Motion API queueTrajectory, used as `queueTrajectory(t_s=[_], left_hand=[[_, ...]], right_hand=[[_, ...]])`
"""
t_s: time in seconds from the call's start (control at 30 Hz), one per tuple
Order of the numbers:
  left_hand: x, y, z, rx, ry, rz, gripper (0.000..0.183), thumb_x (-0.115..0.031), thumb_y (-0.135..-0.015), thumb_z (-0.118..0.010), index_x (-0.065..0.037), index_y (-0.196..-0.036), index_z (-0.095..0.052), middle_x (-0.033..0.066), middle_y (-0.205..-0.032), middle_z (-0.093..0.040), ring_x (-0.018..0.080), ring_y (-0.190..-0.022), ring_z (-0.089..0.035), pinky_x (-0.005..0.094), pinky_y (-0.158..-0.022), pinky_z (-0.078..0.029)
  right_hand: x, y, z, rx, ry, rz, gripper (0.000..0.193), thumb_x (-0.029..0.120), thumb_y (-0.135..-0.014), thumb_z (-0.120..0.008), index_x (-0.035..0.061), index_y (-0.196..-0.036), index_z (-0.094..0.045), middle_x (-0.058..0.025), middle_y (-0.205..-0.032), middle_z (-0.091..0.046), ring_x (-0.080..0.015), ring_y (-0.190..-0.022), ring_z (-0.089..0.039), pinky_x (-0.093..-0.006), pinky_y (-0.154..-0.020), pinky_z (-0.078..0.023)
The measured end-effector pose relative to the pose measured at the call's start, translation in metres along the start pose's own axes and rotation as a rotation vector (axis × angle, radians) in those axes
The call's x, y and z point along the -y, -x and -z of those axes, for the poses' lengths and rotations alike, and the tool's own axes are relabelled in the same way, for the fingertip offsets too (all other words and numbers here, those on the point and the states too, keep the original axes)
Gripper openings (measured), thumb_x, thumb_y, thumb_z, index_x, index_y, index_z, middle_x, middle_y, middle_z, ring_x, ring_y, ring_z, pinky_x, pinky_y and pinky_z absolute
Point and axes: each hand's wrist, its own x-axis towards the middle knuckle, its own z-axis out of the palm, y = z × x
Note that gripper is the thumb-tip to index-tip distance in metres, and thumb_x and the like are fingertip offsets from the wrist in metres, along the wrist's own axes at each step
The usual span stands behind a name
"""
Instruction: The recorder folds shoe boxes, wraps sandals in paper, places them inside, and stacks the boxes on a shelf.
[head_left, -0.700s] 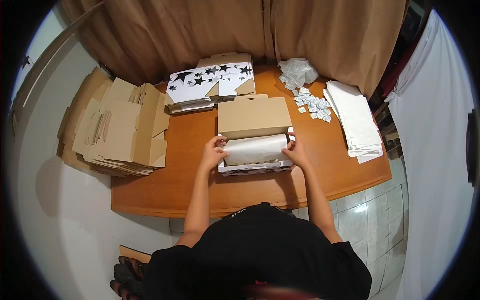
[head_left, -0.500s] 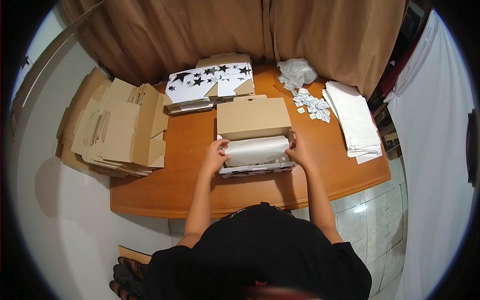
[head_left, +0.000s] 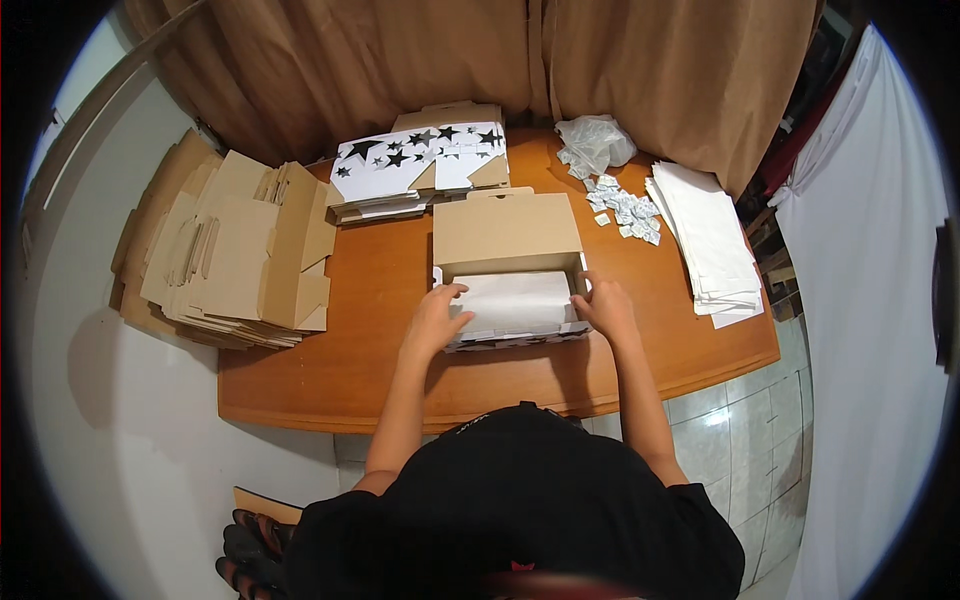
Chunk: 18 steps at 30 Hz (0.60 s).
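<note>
An open cardboard box (head_left: 507, 232) stands in front of me, brown inside, its lid raised at the back. White outer sides with black stars show along its front. A sheet of white paper (head_left: 512, 300) lies within it. My left hand (head_left: 436, 318) is over the box's left end, thumb and index finger apart at the paper's edge. At the right end is my right hand (head_left: 608, 306), its thumb over the paper and its index finger by the side wall. Neither hand visibly grips anything; the undersides of the fingers are hidden.
Flattened brown cartons (head_left: 235, 255) are piled at the left. Star-printed folded boxes (head_left: 415, 165) lie at the back. Several small sachets (head_left: 627, 210) are scattered beside a clear plastic bag (head_left: 595, 145). A stack of white paper sheets (head_left: 705, 240) lies on the wooden table's (head_left: 320, 385) right side.
The white paper has sunk lower and flatter into the box. My left fingers have spread and shifted inward over it; my right hand has loosened at the right end.
</note>
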Motion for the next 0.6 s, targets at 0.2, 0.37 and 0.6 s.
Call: queueTrajectory(t_s=[0.2,0.37,0.6], left_hand=[[-0.013,0.015,-0.029,0.172,-0.155,-0.12,0.06,-0.035,-0.061,-0.078,-0.015,-0.114,-0.058,0.011,-0.133,-0.044,0.0296,-0.131,-0.029,0.0543,-0.104,-0.023],[-0.007,0.027,-0.044,0.156,-0.16,-0.119,0.056,-0.028,-0.064,-0.077,-0.019,-0.116,-0.058,0.0113,-0.137,-0.039,0.0322,-0.135,-0.022,0.0579,-0.106,-0.013],[-0.001,0.043,-0.023,-0.029,-0.178,0.015,0.051,-0.025,-0.067,-0.076,-0.018,-0.114,-0.058,0.0151,-0.14,-0.031,0.0376,-0.135,-0.014,0.0603,-0.104,-0.01]], right_hand=[[-0.012,-0.026,0.0,-0.19,-0.176,-0.004,0.04,0.018,-0.074,-0.067,-0.001,-0.108,-0.057,-0.0203,-0.088,-0.064,-0.0323,-0.082,-0.063,-0.039,-0.069,-0.049],[-0.054,-0.061,-0.048,-0.233,-0.421,-0.158,0.053,0.027,-0.083,-0.061,-0.0039,-0.123,-0.044,-0.0233,-0.106,-0.059,-0.0294,-0.089,-0.061,-0.0382,-0.077,-0.048],[-0.031,-0.076,-0.056,-0.273,-0.814,-0.315,0.061,0.027,-0.084,-0.061,-0.0085,-0.126,-0.035,-0.017,-0.098,-0.059,-0.0202,-0.091,-0.056,-0.0311,-0.079,-0.044]])
